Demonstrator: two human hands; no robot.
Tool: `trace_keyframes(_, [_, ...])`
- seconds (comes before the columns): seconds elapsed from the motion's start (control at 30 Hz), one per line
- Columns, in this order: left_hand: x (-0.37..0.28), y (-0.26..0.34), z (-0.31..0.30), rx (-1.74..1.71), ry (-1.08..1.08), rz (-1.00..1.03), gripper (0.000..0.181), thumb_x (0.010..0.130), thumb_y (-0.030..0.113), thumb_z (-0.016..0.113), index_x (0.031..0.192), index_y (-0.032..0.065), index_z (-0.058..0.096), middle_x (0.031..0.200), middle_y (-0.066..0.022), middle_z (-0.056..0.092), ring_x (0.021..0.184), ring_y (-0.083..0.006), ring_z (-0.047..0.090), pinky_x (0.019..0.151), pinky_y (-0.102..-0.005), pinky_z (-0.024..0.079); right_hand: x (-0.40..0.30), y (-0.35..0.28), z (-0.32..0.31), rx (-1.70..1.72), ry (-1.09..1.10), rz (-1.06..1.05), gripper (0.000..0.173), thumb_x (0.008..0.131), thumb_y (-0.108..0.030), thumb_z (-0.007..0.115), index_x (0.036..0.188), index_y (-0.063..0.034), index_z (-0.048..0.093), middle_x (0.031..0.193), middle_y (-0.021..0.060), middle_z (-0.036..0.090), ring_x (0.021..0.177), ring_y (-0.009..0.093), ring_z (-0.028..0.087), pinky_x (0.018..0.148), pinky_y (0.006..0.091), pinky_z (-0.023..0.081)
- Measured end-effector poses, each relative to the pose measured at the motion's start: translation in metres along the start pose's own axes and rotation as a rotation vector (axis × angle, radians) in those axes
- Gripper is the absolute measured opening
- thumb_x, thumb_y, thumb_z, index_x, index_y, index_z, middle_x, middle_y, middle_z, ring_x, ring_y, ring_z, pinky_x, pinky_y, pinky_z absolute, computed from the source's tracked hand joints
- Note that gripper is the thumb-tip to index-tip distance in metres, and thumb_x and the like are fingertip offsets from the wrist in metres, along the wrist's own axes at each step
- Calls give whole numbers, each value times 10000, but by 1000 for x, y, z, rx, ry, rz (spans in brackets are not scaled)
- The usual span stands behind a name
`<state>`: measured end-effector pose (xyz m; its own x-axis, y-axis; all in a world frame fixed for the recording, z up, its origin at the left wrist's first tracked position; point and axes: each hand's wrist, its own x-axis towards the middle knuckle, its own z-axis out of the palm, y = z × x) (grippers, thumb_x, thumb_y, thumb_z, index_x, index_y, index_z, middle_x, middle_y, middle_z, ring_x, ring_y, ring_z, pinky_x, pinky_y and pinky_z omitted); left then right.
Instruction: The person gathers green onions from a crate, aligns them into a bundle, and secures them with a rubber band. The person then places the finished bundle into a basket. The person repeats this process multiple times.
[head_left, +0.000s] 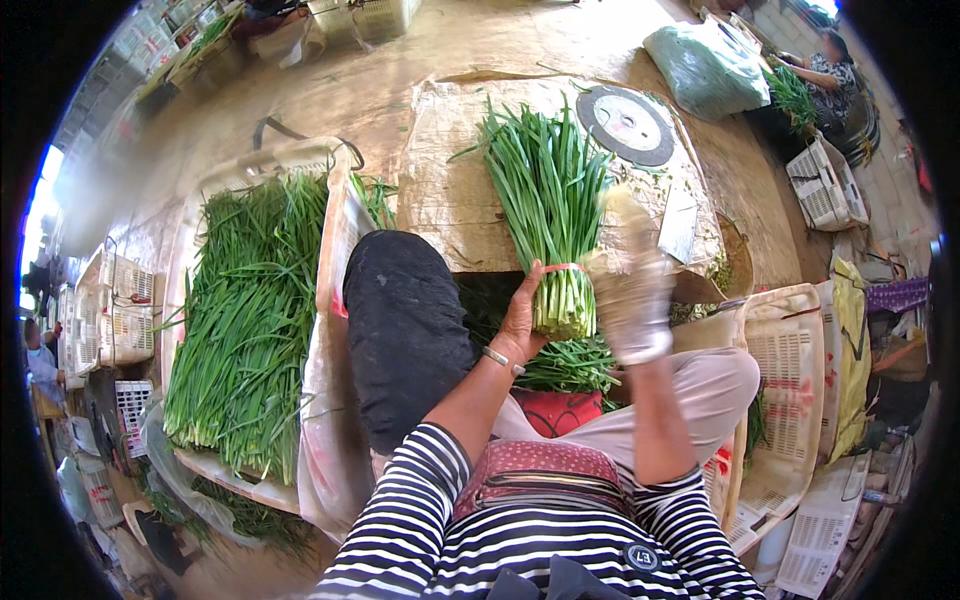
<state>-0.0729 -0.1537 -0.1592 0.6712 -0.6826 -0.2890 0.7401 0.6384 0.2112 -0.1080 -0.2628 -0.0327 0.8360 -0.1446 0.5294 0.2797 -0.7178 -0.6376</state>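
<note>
A bunch of green, flat-leaved chives (551, 187) stands before me, its leaf tips pointing away and its pale cut ends towards me. A red band (562, 268) goes around its stems. My left hand (520, 319) grips the lower stems from the left, thumb up beside the band. On the other side, my right hand (634, 292), in a pale, soiled glove, is blurred by motion. It is close beside the stems; whether it touches them or how its fingers lie is unclear. More loose chives (574, 364) lie below the bunch, between my legs.
A plastic crate (337, 225) full of chives stands left. Ahead, a sheet-covered work surface (442, 172) carries a dark-rimmed disc (626, 124) and a flat metal plate (678, 223). Another crate (784, 360) is at right. A person (829, 82) sits far right, handling greens.
</note>
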Motion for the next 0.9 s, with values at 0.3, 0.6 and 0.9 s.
trace_keyframes(0.3, [-2, 24, 14, 83, 74, 116, 398, 902, 429, 596, 1137, 108, 606, 1000, -59, 670, 838, -191, 668, 738, -382, 567, -142, 25, -15, 433, -625, 870, 256, 908, -189, 647, 1079, 1, 665, 817, 50, 687, 723, 89, 613, 677, 251, 514])
trace_keyframes(0.6, [8, -2, -28, 262, 286, -63, 604, 759, 612, 676, 1181, 187, 597, 997, -19, 666, 836, -168, 654, 708, -368, 556, -59, 52, 15, -53, -299, 483, 317, 723, -206, 789, 969, -66, 645, 807, 101, 685, 661, 227, 645, 635, 312, 517])
trace_keyframes(0.9, [-9, 11, -6, 309, 244, -113, 613, 744, 740, 577, 1075, 226, 617, 915, 9, 673, 784, -155, 646, 607, -393, 518, -57, 42, 15, -256, -328, 392, 89, 776, -135, 715, 803, -73, 657, 629, 133, 609, 529, 254, 594, 526, 342, 463])
